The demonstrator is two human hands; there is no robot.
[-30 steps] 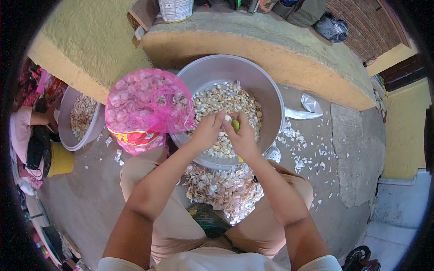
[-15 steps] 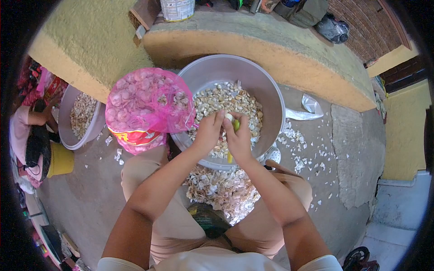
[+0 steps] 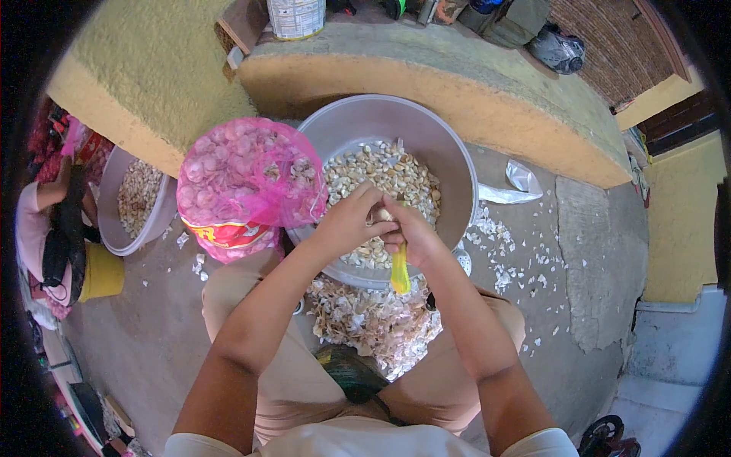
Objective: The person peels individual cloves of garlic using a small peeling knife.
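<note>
My left hand [image 3: 352, 221] is closed, pinching a pale garlic clove [image 3: 383, 216] that my fingers partly cover. Against it, my right hand [image 3: 415, 234] is wrapped around what looks like a small knife with a yellow handle [image 3: 400, 273]; its blade is hidden. Both hands meet over the near part of a large grey tub [image 3: 471, 164]. Peeled garlic cloves [image 3: 411, 179] cover much of the tub's bottom. Left of the tub, a pink net bag [image 3: 228, 164] bulges with garlic bulbs.
Garlic skins [image 3: 373, 320] are heaped between my legs, with more scraps on the floor at right. A silver wrapper [image 3: 521, 183] lies beside the tub. At far left, another person [image 3: 49, 198] sits by a second tub [image 3: 145, 240] and a yellow bucket [image 3: 103, 270]. A low ledge [image 3: 426, 87] runs behind.
My hands have turned and shifted slightly toward me. The yellow handle now points down toward my lap, out from under my right hand. The other person's arm has risen.
</note>
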